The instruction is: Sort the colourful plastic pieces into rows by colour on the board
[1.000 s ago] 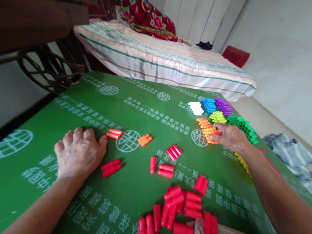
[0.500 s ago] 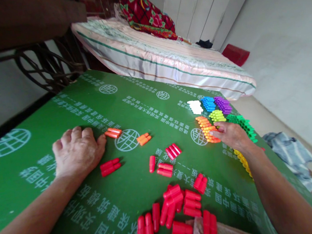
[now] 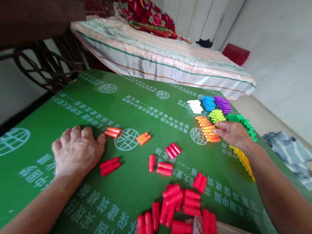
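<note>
My left hand (image 3: 76,152) rests palm down on the green board, fingers spread and nothing in them. Just right of its thumb lies an orange pair of bullet-shaped plastic pieces (image 3: 113,132); a red pair (image 3: 110,166) is below. My right hand (image 3: 233,133) is at the right end of a row of orange pieces (image 3: 208,129), thumb and forefinger slightly apart at its edge. Its other fingers are mostly hidden. Another orange pair (image 3: 143,138) lies mid-board.
White (image 3: 195,106), blue (image 3: 208,103), purple (image 3: 222,104), lime (image 3: 217,116), green (image 3: 242,124) and yellow (image 3: 244,163) groups stand at the right. Several red pieces (image 3: 170,203) lie scattered in front, some on a brown cloth (image 3: 225,232). A bed (image 3: 166,62) stands beyond.
My right thumb has drawn back slightly to the right from over the orange row, showing more of it. My left hand stays in place.
</note>
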